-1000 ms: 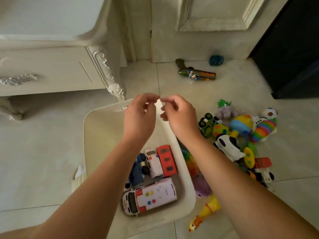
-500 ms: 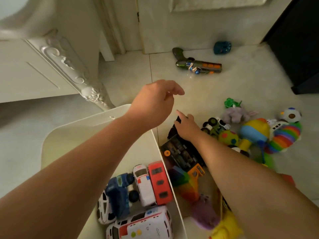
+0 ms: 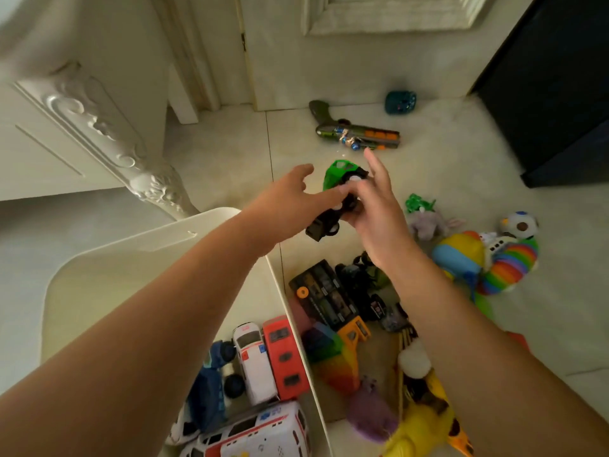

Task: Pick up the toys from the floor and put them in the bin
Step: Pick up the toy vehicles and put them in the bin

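Right hand (image 3: 372, 209) now raised, fingers clamped on green truck (image 3: 336, 175); left hand (image 3: 290, 199) outstretched, fingers straight, touching it.

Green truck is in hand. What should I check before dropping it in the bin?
1. Green truck off the floor: ok, held between left hand and right hand.
2. Firm grip: cannot tell. The right hand's fingers curl on it and the left hand's fingertips touch it.
3. Truck above the bin: not ok. It hangs over the floor past the bin's far right corner.
4. Room in bin: ok, far half is bare.
5. Floor cleared: not ok. The toy gun and toy heap lie there.
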`<state>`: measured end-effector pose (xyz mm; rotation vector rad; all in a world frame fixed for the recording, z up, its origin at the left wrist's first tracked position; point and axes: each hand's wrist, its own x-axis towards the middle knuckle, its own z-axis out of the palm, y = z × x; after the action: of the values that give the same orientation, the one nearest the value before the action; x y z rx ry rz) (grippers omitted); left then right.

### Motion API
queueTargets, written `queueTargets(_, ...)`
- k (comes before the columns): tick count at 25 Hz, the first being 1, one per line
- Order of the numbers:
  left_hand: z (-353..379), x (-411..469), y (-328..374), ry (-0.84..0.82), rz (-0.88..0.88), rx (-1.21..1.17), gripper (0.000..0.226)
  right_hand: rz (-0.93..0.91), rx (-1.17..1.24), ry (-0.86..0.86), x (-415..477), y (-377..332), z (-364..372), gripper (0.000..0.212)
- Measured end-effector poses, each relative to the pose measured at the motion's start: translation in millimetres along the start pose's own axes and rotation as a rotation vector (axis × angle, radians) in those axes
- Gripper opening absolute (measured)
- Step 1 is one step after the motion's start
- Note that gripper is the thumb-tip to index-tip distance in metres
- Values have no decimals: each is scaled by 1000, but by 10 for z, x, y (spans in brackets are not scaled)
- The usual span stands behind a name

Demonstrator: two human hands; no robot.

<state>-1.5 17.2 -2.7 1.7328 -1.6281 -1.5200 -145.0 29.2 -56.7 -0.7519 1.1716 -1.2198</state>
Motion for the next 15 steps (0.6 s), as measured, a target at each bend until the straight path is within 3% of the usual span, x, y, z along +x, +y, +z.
queueTargets(2,39,-32,43,-247,-137,-421,68,-37,78,-80,-84,-168,-89,35)
queueTargets(4,73,-71,62,-404,-198,-562,46,-31,-179,-116,-81,-208,-297,40)
queueTargets(7,140,-70,50,-354,-178,-514,34,216,-963,-16,147,166,-794,52)
queueTargets(9,179,-40,40,-295,-143,-529,33,435,-1322,30,235,555,-1012,70)
queueTargets(12,147,-5,61,-254,-88,-547,38,395,-1614,27,289,916,-1012,89)
queueTargets(15,85,-14,65,-247,-64,-549,43,350,-1585,244,324,884,-894,81)
